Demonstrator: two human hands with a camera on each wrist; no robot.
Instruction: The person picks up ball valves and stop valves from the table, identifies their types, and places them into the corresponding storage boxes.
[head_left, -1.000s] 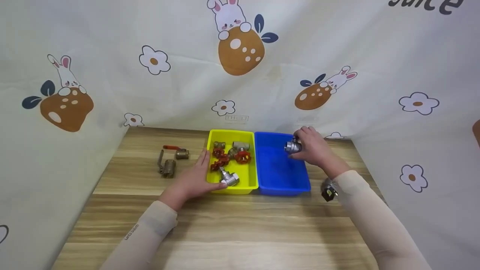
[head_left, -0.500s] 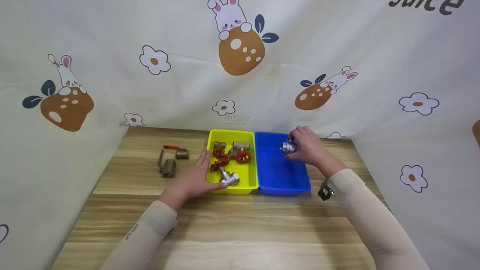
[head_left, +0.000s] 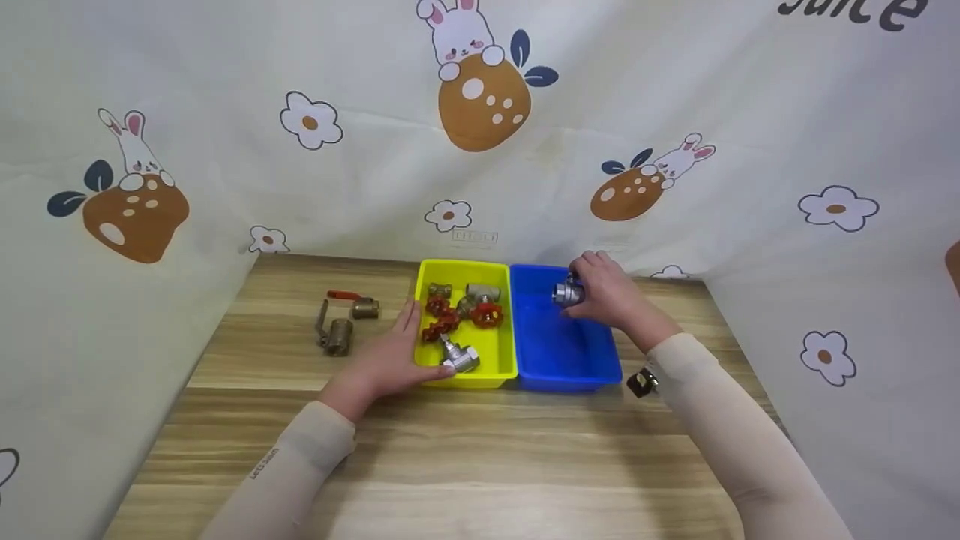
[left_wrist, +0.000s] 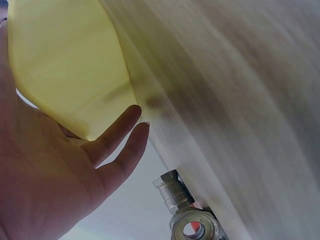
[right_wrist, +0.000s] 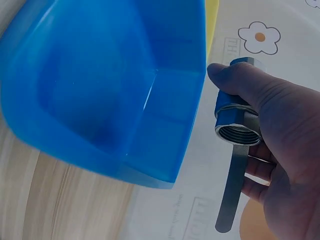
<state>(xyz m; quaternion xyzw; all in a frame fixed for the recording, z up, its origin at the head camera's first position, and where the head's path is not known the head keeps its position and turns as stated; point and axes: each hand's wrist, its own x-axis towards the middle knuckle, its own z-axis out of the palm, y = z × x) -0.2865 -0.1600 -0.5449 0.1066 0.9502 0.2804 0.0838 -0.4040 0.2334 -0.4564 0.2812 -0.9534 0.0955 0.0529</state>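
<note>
My right hand point(head_left: 615, 296) grips a silver ball valve point(head_left: 566, 292) above the far part of the blue bin point(head_left: 566, 356). In the right wrist view the valve's threaded opening shows, and a flat metal lever point(right_wrist: 231, 195) hangs from it. My left hand point(head_left: 382, 367) rests against the yellow bin point(head_left: 495, 352), straight fingers along its left wall and thumb at the front rim. Inside that bin lie a silver valve point(head_left: 461, 358), a valve with a red handwheel point(head_left: 487, 315) and several other fittings. The blue bin holds nothing that I can see.
Left of the yellow bin, a brass valve with a grey lever point(head_left: 339, 337) and one with a red lever point(head_left: 365, 307) lie on the wooden table point(head_left: 480, 465). A black and silver piece point(head_left: 642, 382), partly behind the right sleeve, lies right of the blue bin. A patterned curtain point(head_left: 360, 180) hangs behind.
My right hand has moved a little left with the ball valve, further over the blue bin. My left hand has kept its place on the yellow bin.
</note>
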